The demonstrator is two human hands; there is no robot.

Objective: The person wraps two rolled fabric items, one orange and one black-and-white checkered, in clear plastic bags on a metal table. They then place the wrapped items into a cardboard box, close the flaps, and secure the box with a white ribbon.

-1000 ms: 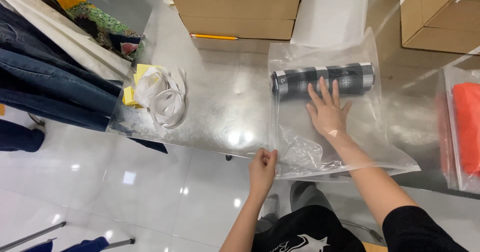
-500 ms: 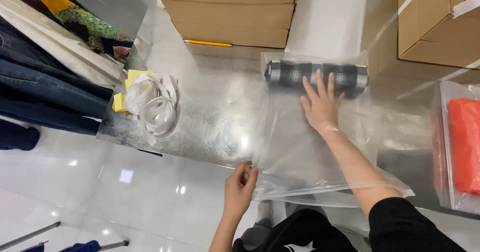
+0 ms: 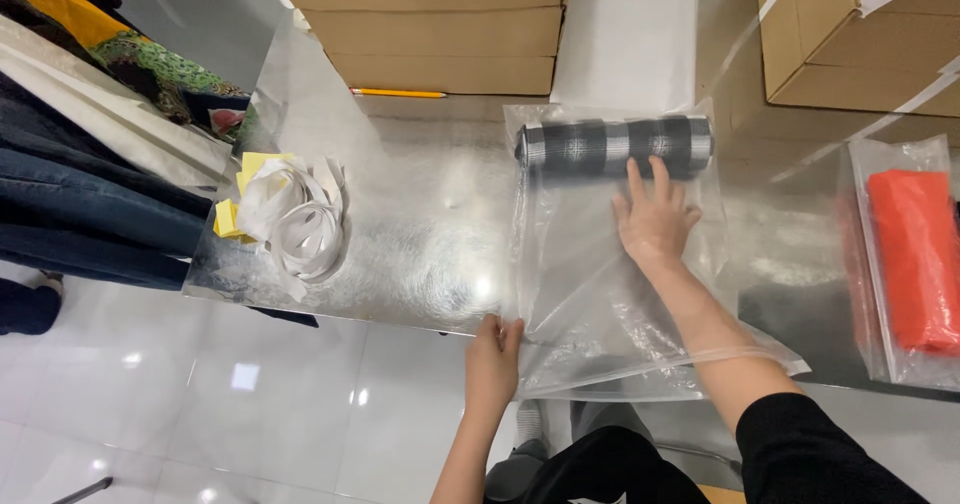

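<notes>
A rolled grey and black checked cloth (image 3: 612, 145) lies at the closed far end of a clear plastic bag (image 3: 585, 294) on a shiny metal table (image 3: 420, 244). My right hand (image 3: 655, 219) is inside the bag, flat, fingers spread, fingertips touching the roll. My left hand (image 3: 493, 362) pinches the bag's near left corner at the table's front edge. The bag's open mouth hangs over that edge toward me.
Cardboard boxes (image 3: 440, 24) stand at the back and at the far right (image 3: 860, 34). A yellow pencil (image 3: 398, 93) lies by the boxes. White strips and yellow paper (image 3: 290, 219) sit left. Hanging clothes (image 3: 90, 184) fill the left. A red item in a bag (image 3: 915, 259) lies right.
The view has shifted a little. My left hand moved from the middle of the bag's opening to its near left corner. The right hand stays against the roll.
</notes>
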